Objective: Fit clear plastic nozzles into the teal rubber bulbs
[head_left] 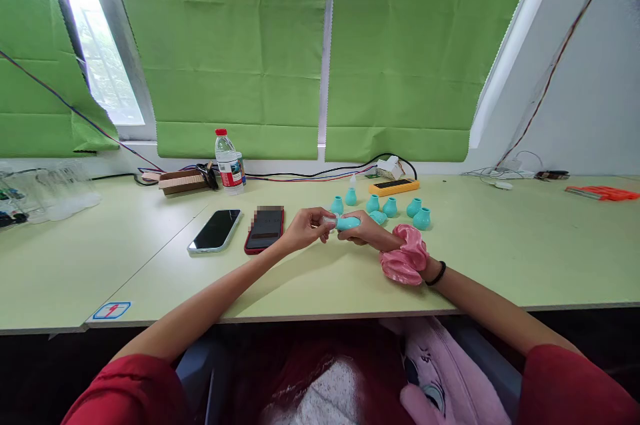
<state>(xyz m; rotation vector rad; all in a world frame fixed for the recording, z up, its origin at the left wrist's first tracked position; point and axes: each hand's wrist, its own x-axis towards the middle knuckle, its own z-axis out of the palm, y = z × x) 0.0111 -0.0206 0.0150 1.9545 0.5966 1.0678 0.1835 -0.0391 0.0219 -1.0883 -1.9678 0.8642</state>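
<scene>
Seven turquoise bulbs (421, 218) were on the surface (475, 245): six upright, one lying on its side beside the right hand (367, 230). One upright bulb carried a pale tip. Clear plastic bags (65, 195), far left, contained dark and green items, too small to identify. Clear bottle (229, 165): red cap on, red-and-white label; liquid content could not be told. Brown open box (183, 182) stood left of it; contents unclear.

An eighth, the held bulb (349, 223), was above the surface between the hands: smooth, turquoise, roughly horizontal, one end towards the left hand (307, 228). Right fingers were closed round its body. Left fingers were pinched on a pale piece (329, 219) at that end; whether it was seated could not be told.
</scene>
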